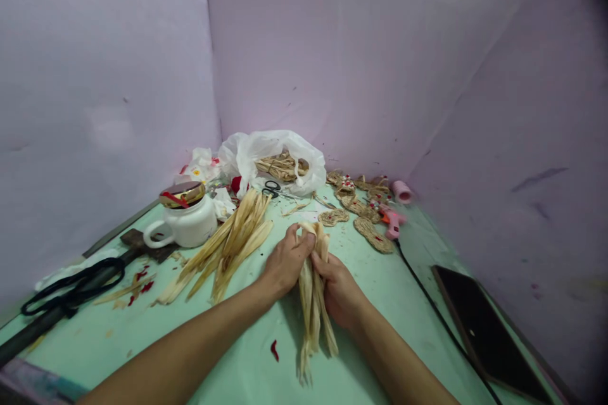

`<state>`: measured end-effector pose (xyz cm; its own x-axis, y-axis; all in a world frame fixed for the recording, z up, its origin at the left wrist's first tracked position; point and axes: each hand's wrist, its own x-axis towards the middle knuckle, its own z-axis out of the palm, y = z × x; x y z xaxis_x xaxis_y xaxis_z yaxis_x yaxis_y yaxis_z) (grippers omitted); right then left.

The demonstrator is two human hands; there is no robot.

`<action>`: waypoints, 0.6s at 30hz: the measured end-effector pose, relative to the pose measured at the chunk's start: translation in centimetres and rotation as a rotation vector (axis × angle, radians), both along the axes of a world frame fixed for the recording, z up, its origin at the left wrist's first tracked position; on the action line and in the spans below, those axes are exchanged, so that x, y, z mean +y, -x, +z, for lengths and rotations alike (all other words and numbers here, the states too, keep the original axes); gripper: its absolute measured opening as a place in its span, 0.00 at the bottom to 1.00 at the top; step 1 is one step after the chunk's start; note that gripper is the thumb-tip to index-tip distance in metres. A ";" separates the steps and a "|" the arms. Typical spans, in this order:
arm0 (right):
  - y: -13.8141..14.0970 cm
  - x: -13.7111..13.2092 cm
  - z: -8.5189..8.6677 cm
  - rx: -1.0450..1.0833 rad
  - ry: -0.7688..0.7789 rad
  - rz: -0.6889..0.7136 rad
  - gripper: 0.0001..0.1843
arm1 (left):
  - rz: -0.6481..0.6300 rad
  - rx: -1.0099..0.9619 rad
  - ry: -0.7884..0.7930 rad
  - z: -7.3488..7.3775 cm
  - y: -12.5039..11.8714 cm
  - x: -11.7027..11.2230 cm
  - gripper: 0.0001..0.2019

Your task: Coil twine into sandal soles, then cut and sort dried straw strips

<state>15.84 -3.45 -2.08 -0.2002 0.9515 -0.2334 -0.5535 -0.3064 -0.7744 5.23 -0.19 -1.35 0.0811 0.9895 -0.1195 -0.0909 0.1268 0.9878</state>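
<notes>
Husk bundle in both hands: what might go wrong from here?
The dry husk bundle gripped by the left hand and right hand looks brittle; strips might split or slip out at the loose lower end. The glue gun lies just beyond, its cord trailing past the right arm, so an elbow could perhaps snag it.

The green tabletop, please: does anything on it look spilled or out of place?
Yes: small red scraps and loose husk slivers litter the green tabletop near the pale dried-husk bundle that the left hand and right hand grip.
</notes>
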 end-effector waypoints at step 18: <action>7.7 9.2 0.9 -0.160 0.182 -0.075 0.11 | 0.196 1.348 -0.076 3.2 9.2 4.5 0.11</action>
<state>8.13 5.72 -1.13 -0.0775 0.9016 -0.4256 -0.4551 -0.4118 -0.7895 -4.01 4.29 1.85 -0.1952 0.9788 0.0615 0.9305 0.1650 0.3272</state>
